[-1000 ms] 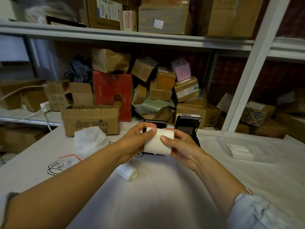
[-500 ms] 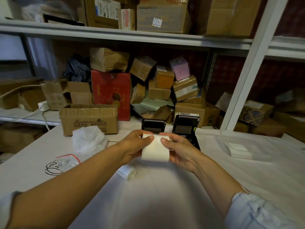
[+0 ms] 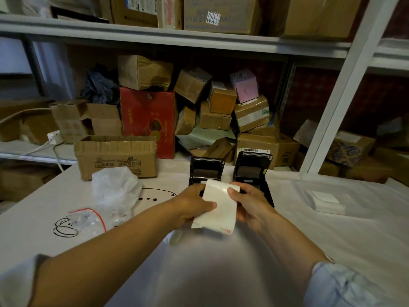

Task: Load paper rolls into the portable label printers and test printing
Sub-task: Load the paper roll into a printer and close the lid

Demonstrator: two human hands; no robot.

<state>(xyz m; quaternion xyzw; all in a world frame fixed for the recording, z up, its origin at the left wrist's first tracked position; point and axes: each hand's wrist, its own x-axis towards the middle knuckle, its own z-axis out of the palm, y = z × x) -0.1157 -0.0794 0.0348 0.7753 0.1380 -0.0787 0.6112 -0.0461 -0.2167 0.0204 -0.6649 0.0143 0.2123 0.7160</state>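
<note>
Head view: both hands, left hand (image 3: 192, 207) and right hand (image 3: 250, 204), now pinch the paper roll (image 3: 218, 207), its end pulled loose, above the worktop (image 3: 332, 229) before two open printers (image 3: 207, 171); loading comes next.

Two bare forearms reach into view from the near edge, one from the near left and one from the near right. Each arm wears a pale blue, light-weight shirt sleeve pushed back above the wrist: the left sleeve (image 3: 15, 282) shows as a soft, rounded cuff at the near-left corner, and the right sleeve (image 3: 354, 286) bunches in loose wrinkles at the near-right corner. A thin, pale band edge shows just beyond the right cuff. The left hand (image 3: 192, 204) and right hand (image 3: 252, 202) are bare, without gloves or rings visible.
</note>
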